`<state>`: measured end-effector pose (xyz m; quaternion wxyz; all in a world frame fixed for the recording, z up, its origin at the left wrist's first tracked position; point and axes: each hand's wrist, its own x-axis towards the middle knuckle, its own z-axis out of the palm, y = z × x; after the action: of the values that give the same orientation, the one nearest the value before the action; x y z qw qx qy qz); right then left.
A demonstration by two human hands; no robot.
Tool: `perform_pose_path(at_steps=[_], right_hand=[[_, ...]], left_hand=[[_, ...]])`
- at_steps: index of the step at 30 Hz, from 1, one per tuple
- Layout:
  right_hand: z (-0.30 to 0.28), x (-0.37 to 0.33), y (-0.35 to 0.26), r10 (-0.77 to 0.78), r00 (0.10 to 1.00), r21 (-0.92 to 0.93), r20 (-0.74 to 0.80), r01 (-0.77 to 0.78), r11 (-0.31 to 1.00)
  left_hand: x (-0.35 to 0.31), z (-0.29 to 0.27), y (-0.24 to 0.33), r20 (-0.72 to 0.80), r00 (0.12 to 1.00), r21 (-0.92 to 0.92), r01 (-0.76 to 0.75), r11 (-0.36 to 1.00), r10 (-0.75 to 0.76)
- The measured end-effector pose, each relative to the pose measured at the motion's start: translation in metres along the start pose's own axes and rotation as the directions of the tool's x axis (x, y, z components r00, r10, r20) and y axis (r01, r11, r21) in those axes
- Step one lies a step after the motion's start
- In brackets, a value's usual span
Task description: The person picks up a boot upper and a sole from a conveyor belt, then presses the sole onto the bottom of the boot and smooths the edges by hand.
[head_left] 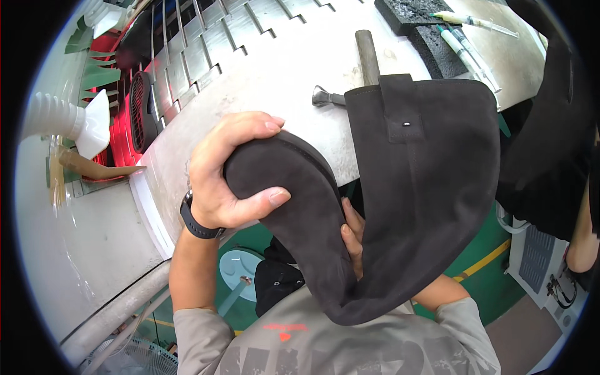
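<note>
In front of my chest I hold a black suede boot (431,181). Its toe points left and away, its heel is low near my shirt, and the tall shaft rises at the right with a tab and a small metal stud. My left hand (234,169) is closed round the toe, thumb on the near face and fingers over the far edge. Between foot and shaft, fingers of my right hand (353,234) press against the boot; the rest of that hand is hidden behind it. A wooden handle (367,56) and a metal tool head (326,97) stick out past the shaft, partly covered.
The pale worktable (262,81) carries a slatted metal conveyor (206,50) at far left. Black blocks (431,47) and syringe-like tubes (465,53) lie far right. A shoe sole (140,112) stands by a red machine. Another person's arm (581,244) shows at right, a round stool (234,265) below.
</note>
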<state>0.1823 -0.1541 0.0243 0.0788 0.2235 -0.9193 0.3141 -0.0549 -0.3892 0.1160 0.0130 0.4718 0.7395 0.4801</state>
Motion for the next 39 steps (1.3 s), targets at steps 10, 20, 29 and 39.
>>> perform_pose_path(at_steps=[10,20,29,39], right_hand=[[-0.007,0.003,0.011,-0.008,0.995,0.029,0.101,0.005,1.000],[0.012,0.008,-0.003,0.023,0.991,0.180,-0.131,0.001,0.984],[-0.002,0.005,-0.029,0.070,0.997,0.549,-0.014,-0.051,0.834],[-0.039,-0.017,-0.087,0.392,0.790,0.860,0.471,-0.313,-0.402]], left_hand=[[0.036,-0.010,0.053,0.310,0.951,0.538,-0.190,0.821,0.016],[0.042,-0.012,0.031,0.376,0.926,0.425,-0.215,0.879,0.044],[-0.026,0.012,0.016,-0.172,0.714,-0.872,0.211,0.443,-0.679],[-0.027,0.011,0.021,-0.301,0.704,-0.478,0.473,0.740,-0.644]])
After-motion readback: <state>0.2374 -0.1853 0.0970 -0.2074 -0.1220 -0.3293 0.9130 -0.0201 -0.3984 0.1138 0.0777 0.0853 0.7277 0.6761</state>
